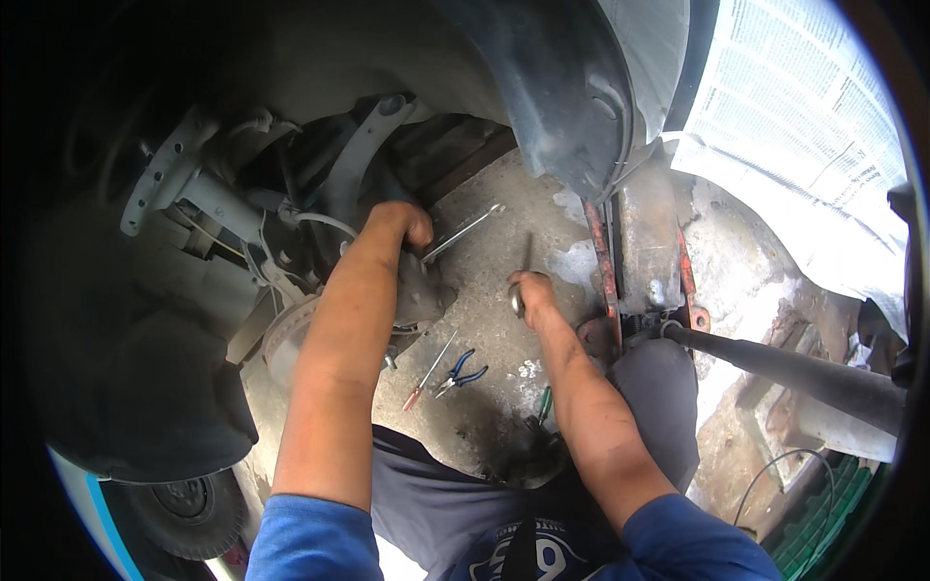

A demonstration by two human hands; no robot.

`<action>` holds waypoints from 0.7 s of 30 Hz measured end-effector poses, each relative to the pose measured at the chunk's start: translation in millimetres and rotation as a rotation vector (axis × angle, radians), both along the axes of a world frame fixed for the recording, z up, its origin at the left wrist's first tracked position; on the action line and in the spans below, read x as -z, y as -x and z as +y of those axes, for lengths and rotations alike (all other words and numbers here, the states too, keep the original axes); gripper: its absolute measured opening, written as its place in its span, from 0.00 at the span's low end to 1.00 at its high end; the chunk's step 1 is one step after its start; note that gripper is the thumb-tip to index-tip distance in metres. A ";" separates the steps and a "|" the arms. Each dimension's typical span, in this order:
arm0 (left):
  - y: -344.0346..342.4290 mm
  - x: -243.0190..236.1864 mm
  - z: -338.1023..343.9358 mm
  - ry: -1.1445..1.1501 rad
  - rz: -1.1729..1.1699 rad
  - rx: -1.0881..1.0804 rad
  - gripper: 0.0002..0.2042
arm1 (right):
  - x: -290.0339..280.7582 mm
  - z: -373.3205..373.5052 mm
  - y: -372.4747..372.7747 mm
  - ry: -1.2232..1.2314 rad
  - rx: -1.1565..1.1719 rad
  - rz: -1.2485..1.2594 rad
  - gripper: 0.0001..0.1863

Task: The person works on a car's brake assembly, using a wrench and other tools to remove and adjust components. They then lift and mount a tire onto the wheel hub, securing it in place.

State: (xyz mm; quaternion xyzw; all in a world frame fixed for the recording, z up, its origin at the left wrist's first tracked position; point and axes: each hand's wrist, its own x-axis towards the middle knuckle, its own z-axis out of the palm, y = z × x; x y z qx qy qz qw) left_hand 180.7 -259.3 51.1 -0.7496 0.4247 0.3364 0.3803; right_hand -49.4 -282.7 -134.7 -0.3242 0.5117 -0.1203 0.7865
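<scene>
My left hand point(405, 225) reaches in beside the wheel hub's suspension parts, with its fingers curled. What it grips is hidden behind the wrist. Just below it, a long silver wrench point(465, 232) sticks out from the dark metal brake part point(418, 295), slanting up to the right. My right hand point(535, 290) is closed around a tool with a rounded metal end point(516, 302) and a dark bar point(528, 250) pointing away from me. Between my forearms, a screwdriver point(415, 397) with a red handle and blue-handled pliers point(461, 374) lie on the concrete.
A grey strut point(223, 208) and brake disc point(291, 339) stand at left under the dark wheel arch. A red-sided jack point(603, 257) with a long dark handle point(794, 373) is at right. A green-handled tool point(545, 403) lies near my knees; a tyre point(189, 513) is lower left.
</scene>
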 end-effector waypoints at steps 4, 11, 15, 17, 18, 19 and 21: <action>-14.1 -1.5 -0.3 0.029 0.039 0.049 0.23 | -15.4 5.4 -9.4 0.264 -0.151 -0.038 0.18; -5.1 3.2 1.3 -0.011 0.041 0.015 0.24 | -16.2 20.6 6.3 0.330 -0.227 -0.049 0.14; 28.8 -38.8 9.4 -0.042 0.041 -0.153 0.22 | -25.2 15.3 -0.3 0.114 -0.158 -0.215 0.12; 15.9 -27.3 16.4 -0.044 0.066 -0.089 0.22 | -34.2 24.9 -8.3 -0.030 -0.088 -0.381 0.12; 12.2 -25.4 13.4 -0.033 0.074 -0.044 0.22 | -25.1 26.5 -11.1 0.131 -0.145 -0.252 0.11; 10.6 -21.4 12.9 -0.013 0.062 -0.034 0.23 | -8.1 31.5 -13.5 0.291 -0.199 -0.121 0.11; 6.0 -14.5 13.6 0.026 0.031 -0.018 0.25 | 12.9 45.9 -10.9 0.511 -0.280 0.097 0.10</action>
